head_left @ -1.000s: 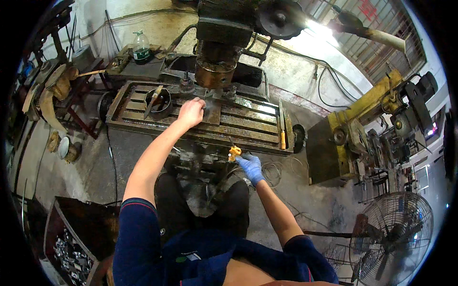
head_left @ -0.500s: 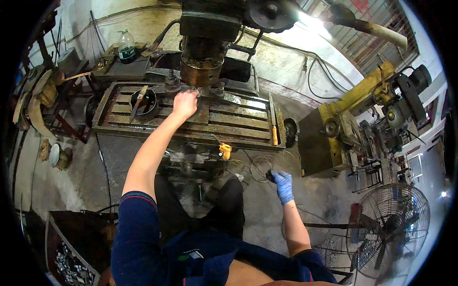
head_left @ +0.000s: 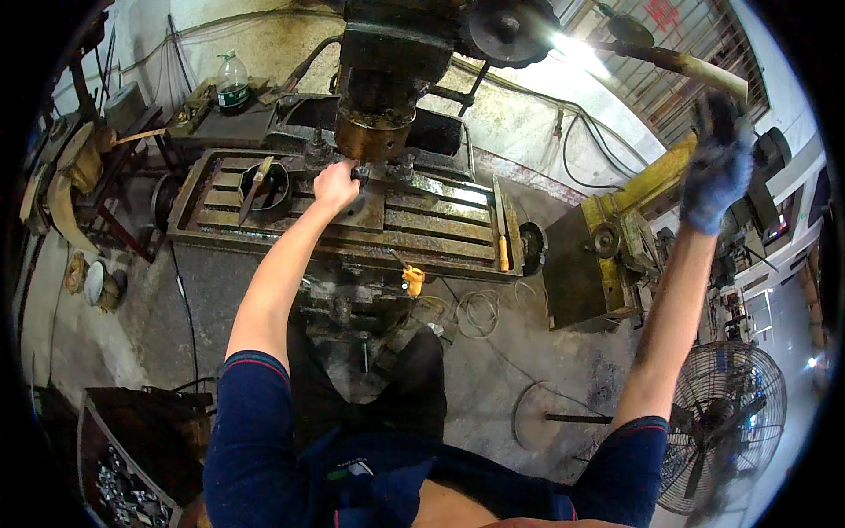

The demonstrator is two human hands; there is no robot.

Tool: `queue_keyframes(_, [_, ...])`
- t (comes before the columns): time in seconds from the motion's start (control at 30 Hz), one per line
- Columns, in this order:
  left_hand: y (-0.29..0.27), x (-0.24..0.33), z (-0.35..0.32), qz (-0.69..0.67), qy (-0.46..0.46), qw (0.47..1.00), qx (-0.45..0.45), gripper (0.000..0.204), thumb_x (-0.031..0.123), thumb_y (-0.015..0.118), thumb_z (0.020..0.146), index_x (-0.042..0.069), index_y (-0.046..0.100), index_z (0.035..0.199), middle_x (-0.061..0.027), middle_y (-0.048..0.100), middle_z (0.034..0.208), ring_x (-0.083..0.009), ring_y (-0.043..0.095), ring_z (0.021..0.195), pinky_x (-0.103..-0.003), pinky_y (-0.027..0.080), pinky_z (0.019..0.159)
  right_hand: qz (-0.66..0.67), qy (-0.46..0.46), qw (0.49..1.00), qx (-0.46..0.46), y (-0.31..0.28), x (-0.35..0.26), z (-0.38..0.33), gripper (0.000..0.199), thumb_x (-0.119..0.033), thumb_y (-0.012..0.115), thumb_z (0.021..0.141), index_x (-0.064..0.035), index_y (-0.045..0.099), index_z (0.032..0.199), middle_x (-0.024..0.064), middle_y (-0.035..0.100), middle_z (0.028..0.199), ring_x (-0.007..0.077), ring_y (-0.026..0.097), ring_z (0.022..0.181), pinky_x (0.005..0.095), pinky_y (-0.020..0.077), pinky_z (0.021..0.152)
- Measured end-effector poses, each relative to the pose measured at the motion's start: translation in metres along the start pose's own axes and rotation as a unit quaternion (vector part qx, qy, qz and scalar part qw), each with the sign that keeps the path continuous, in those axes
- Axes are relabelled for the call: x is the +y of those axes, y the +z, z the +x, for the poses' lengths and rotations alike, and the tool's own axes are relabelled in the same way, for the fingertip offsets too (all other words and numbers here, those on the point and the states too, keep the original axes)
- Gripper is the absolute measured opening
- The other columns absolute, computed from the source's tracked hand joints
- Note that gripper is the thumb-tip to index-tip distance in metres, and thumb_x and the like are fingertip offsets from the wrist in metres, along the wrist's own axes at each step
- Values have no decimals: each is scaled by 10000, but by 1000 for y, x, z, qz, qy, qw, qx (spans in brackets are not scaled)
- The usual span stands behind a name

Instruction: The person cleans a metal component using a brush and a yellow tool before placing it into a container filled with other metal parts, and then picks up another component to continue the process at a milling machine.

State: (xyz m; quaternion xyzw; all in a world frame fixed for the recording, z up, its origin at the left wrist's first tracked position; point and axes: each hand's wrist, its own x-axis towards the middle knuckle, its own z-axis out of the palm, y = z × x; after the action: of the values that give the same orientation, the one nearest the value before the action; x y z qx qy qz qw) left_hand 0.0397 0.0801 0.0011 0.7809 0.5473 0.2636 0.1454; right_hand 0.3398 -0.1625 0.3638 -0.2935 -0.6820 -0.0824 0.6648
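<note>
Blue-gloved, the right hand has swung up and out from beside the yellow handle under the milling table's front edge to well above the yellow machine, blurred, so whether it holds anything I cannot tell; that leaves the handle untouched. Bare, the left hand stays near the table's back edge, fingers curled on the workpiece clamp just below the brass-coloured spindle nose; the work there looks unfinished.
</note>
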Motion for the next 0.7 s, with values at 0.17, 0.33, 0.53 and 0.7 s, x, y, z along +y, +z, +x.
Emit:
queue_keyframes(0.17, [12, 11, 11, -20, -10, 1000, -11, 346, 258, 654, 695, 152, 640, 1024, -144, 637, 902, -305, 609, 864, -406, 491, 743, -233, -117, 965, 36, 18, -27, 29, 266, -252, 474, 876, -44, 562, 1016, 87, 592, 984, 206, 555, 982, 366, 431, 891])
queue_keyframes(0.33, [18, -7, 15, -4, -23, 1000, 3, 306, 262, 674, 679, 123, 655, 951, -149, 637, 875, -310, 612, 845, -408, 495, 725, 91, 27, 995, 16, 22, -27, -35, 293, -316, 461, 874, -48, 552, 799, 108, 556, 752, 288, 564, 852, 459, 390, 916])
queue_keyframes(0.53, [7, 4, 10, -8, -28, 1000, -1, 286, 269, 680, 667, 73, 659, 874, -158, 637, 850, -320, 613, 830, -411, 494, 727, 99, 55, 990, 83, 45, -31, -82, 380, -351, 421, 876, -84, 445, 607, 72, 465, 635, 270, 533, 774, 561, 289, 980])
queue_keyframes(0.7, [12, 4, 11, -3, -37, 999, 19, 292, 268, 675, 662, 48, 653, 852, -165, 636, 853, -322, 612, 835, -410, 491, 729, 76, 28, 989, 126, 55, -23, -123, 443, -336, 385, 892, -73, 394, 536, 84, 443, 571, 255, 513, 695, 530, 297, 962])
